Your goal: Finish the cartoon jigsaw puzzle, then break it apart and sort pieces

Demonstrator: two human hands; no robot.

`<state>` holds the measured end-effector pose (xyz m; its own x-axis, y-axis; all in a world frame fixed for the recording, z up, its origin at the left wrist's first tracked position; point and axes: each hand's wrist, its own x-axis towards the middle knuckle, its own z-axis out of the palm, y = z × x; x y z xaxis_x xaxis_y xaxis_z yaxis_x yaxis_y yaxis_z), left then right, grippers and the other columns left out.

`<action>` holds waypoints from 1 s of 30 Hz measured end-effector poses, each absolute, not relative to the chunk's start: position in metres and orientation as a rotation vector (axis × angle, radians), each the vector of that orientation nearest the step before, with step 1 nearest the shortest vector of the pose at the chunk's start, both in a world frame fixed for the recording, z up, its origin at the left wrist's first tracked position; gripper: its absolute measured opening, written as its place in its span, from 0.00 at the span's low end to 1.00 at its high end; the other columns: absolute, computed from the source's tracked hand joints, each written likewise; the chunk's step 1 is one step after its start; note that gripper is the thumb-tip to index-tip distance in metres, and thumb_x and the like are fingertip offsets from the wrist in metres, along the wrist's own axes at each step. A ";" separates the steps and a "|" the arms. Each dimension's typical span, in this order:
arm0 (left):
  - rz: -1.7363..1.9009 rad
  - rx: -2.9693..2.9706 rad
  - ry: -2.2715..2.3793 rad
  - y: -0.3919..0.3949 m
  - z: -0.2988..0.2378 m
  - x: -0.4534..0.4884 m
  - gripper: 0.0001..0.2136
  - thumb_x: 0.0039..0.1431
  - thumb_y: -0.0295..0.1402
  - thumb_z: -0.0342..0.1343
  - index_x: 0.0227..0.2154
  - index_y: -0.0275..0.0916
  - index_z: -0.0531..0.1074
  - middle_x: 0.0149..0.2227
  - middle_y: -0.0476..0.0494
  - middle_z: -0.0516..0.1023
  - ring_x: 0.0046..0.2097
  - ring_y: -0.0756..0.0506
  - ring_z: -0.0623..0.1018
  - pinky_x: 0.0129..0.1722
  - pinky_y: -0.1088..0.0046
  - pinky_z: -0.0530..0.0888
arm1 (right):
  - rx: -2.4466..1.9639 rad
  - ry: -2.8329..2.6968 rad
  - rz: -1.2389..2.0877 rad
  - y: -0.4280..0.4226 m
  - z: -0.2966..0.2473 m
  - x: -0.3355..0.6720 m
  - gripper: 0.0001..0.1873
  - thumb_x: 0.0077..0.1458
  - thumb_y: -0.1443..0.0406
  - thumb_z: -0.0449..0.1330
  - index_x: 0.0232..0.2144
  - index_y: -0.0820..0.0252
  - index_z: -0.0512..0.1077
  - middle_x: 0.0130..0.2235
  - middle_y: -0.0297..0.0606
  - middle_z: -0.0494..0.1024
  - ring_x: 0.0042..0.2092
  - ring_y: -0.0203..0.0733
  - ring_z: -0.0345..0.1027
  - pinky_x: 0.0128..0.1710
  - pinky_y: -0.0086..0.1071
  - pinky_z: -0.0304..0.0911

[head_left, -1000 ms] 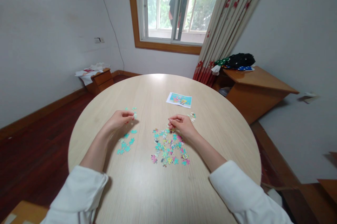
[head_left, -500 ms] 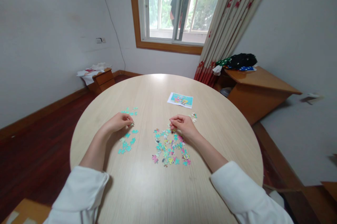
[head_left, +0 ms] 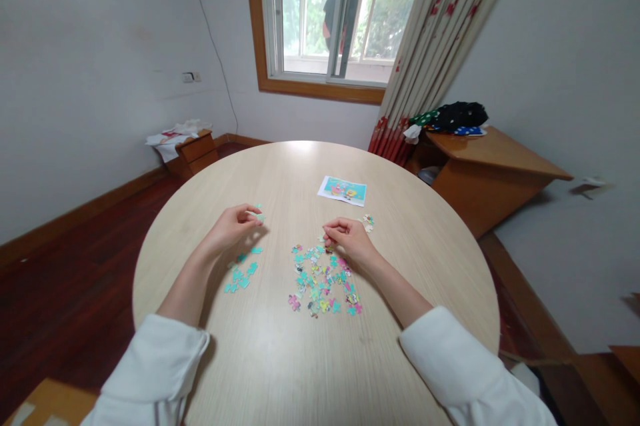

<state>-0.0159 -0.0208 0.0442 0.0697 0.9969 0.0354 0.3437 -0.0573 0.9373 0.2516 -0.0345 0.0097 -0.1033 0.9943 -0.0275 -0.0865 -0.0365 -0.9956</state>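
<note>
On the round wooden table (head_left: 310, 359) lies a spread of small colourful puzzle pieces (head_left: 323, 279) in the middle. A separate group of teal pieces (head_left: 241, 274) lies to the left. My left hand (head_left: 231, 226) hovers above the far end of the teal group, fingers pinched on a small teal piece. Curled at the far edge of the colourful spread, my right hand (head_left: 350, 238) has its fingertips pinched on something I cannot make out. A few joined pieces (head_left: 368, 221) lie just beyond it. A printed reference picture (head_left: 343, 190) lies farther back.
A wooden desk (head_left: 493, 166) with dark clothes on it stands at the right, beside a patterned curtain (head_left: 435, 39). A small wooden cabinet (head_left: 193, 149) with papers sits by the left wall. A window (head_left: 330, 13) is behind the table. The floor is dark wood.
My left hand has lifted slightly and moved forward and right over the far teal pieces, covering most of them. My right hand has barely moved.
</note>
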 end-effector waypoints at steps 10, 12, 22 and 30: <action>0.932 1.512 1.496 -0.024 0.049 -0.020 0.15 0.35 0.39 0.59 0.28 0.36 0.73 0.21 0.47 0.75 0.23 0.49 0.71 0.24 0.74 0.62 | -1.155 -1.262 1.272 -0.033 0.012 0.256 0.14 0.36 0.57 0.66 0.23 0.62 0.71 0.21 0.34 0.73 0.22 0.34 0.66 0.23 0.30 0.62; 0.838 1.528 1.553 -0.024 0.051 -0.026 0.12 0.34 0.39 0.59 0.24 0.36 0.73 0.19 0.49 0.73 0.21 0.50 0.67 0.23 0.75 0.60 | -1.183 -1.303 1.167 -0.028 0.012 0.263 0.12 0.39 0.58 0.64 0.23 0.61 0.71 0.21 0.34 0.73 0.23 0.35 0.67 0.25 0.30 0.62; 0.589 1.545 1.656 -0.014 0.034 -0.044 0.13 0.24 0.40 0.64 0.13 0.38 0.70 0.13 0.49 0.71 0.19 0.50 0.67 0.20 0.76 0.59 | -1.728 -1.621 0.206 0.001 0.005 0.340 0.11 0.48 0.68 0.53 0.29 0.63 0.75 0.32 0.42 0.78 0.32 0.40 0.68 0.36 0.33 0.60; 0.524 1.554 1.780 -0.010 0.027 -0.053 0.14 0.24 0.41 0.64 0.09 0.39 0.65 0.11 0.51 0.66 0.16 0.52 0.61 0.18 0.76 0.54 | -1.816 -1.753 0.172 0.003 -0.002 0.341 0.11 0.50 0.65 0.57 0.32 0.63 0.77 0.35 0.43 0.78 0.35 0.40 0.68 0.38 0.31 0.60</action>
<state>-0.0527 -0.0098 0.0272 -0.0292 0.9699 -0.2418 0.6838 0.1959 0.7028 0.3413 0.0032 -0.0016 0.1186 0.9436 0.3092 0.8652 0.0545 -0.4984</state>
